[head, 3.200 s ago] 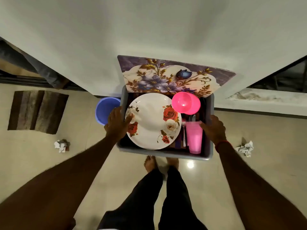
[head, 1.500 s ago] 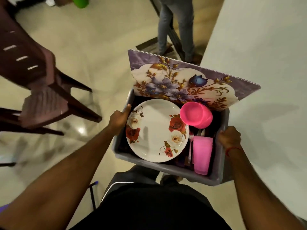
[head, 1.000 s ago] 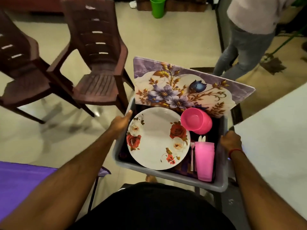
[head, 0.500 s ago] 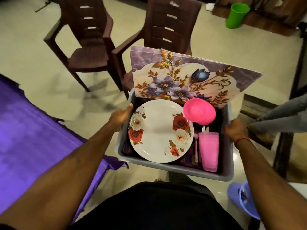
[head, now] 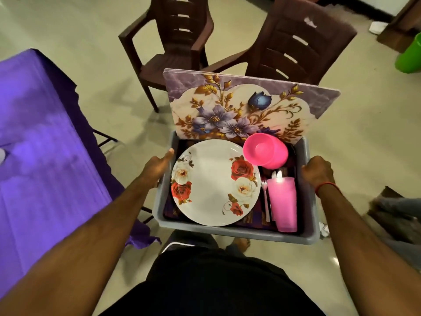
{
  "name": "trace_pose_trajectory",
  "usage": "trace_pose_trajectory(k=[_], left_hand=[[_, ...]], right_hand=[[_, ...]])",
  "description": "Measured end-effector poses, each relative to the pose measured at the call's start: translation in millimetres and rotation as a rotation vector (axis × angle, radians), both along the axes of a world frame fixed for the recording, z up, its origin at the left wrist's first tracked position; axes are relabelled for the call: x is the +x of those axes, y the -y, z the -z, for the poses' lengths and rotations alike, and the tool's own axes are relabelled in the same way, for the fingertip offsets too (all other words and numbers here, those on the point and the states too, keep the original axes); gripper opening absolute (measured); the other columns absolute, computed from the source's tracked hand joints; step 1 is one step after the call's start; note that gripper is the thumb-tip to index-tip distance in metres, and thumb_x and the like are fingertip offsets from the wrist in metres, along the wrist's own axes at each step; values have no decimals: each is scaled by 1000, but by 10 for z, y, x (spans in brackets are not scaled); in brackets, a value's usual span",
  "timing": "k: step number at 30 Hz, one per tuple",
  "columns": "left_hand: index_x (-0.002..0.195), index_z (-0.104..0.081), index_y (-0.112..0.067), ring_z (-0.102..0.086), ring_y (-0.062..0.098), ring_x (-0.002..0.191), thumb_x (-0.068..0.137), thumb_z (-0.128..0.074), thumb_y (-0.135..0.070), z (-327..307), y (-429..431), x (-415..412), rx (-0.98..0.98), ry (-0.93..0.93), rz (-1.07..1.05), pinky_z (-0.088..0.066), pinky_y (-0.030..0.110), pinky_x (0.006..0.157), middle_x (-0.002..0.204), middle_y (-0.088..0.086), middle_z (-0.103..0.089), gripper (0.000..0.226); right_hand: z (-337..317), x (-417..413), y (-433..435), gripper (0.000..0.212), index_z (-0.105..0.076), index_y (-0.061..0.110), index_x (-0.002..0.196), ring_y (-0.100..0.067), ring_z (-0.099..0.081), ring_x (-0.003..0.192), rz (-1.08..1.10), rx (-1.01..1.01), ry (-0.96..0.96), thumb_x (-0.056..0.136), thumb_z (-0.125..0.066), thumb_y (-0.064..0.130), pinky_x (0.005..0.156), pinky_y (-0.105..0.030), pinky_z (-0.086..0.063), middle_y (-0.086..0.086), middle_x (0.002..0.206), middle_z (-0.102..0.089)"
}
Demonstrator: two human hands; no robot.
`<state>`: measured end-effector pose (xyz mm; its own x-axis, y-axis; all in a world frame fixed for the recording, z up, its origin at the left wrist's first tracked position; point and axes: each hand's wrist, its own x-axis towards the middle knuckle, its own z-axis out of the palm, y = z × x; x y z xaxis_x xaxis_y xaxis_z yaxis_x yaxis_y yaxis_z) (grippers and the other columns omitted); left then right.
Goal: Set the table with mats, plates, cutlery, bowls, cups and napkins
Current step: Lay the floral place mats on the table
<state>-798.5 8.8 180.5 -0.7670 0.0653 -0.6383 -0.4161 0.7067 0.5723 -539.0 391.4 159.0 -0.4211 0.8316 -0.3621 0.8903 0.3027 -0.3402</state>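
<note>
Floral plate (head: 214, 181) in grey tub (head: 239, 233), left hand (head: 157, 167) and right hand (head: 317, 173) fingers around its sides.

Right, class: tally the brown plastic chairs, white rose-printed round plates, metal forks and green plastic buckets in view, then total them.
Brown plastic chairs: 2
White rose-printed round plate, in the grey plastic tub: 1 showing
Metal fork: 1 clear; other cutlery too hidden to name
Green plastic bucket: 1
Total: 5

Both your arms stretch forward. Your left hand (head: 157, 167) grips the left wall of the grey tub (head: 227, 233), thumb along its rim; your right hand (head: 317, 171) curls over the right rim.
</note>
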Motion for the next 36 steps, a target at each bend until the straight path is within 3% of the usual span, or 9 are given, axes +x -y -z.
trace_pose_trajectory(k=[2,6,12,17,23,27,30,32,36], left_hand=[[92,-52,-8,-52,24,75,88,-54,-75,29,-38,-28,6,4,-70,-48,45,84,110,12,-54,67],[137,-47,-2,-54,32,103,86,-55,-78,64,-53,-126,20,33,-175,-51,55,96,122,10,-53,92],[143,-45,-1,-54,38,119,82,-54,-82,117,-116,-450,15,34,-265,-50,58,98,135,15,-54,102],[142,-45,0,-55,40,117,85,-52,-79,213,-284,-773,-12,28,-321,-52,56,96,133,17,-54,98],[146,-43,-4,-55,41,122,81,-53,-83,353,-529,-1208,19,96,-423,-52,56,96,140,16,-53,103],[141,-47,-6,-59,37,111,74,-55,-87,545,-644,-1457,50,134,-441,-54,56,93,130,12,-59,105],[121,-58,-3,-61,32,98,79,-55,-83,648,-772,-1558,32,113,-422,-56,52,88,114,11,-62,90],[99,-60,-7,-57,27,85,87,-57,-75,708,-855,-1609,15,82,-398,-52,43,78,99,11,-59,69],[88,-59,-10,-50,23,63,92,-57,-68,860,-1015,-1741,-42,58,-344,-41,31,61,78,11,-51,58]], right_hand=[[2,-225,-181,27,-62,-9,105,-51,-59,107,-46,2,-1,90,-59,14,89,-46,-50,-36,116,-60],[-38,-705,-459,30,-62,-7,111,-52,-58,111,-138,-5,8,90,-60,15,91,-48,-50,-36,121,-59],[9,-1459,-759,35,-61,-4,117,-49,-57,114,-265,2,12,89,-62,17,92,-47,-50,-33,123,-60],[144,-2104,-1016,25,-63,-8,96,-48,-62,100,-351,-4,17,87,-60,15,81,-44,-51,-33,106,-65],[221,-2750,-1292,30,-63,-7,108,-49,-61,107,-360,15,61,92,-64,19,89,-50,-52,-33,114,-63],[294,-3080,-1481,34,-61,-6,115,-51,-57,112,-357,10,87,94,-63,20,92,-50,-50,-33,121,-59],[334,-3294,-1600,35,-60,-6,119,-51,-57,113,-372,3,103,95,-63,20,94,-50,-49,-32,124,-58],[383,-3440,-1690,34,-61,-5,117,-49,-59,110,-404,-5,112,95,-64,20,92,-49,-51,-30,121,-60],[560,-3707,-1872,33,-61,-4,114,-48,-61,105,-461,11,144,92,-67,20,89,-51,-54,-29,116,-62]])
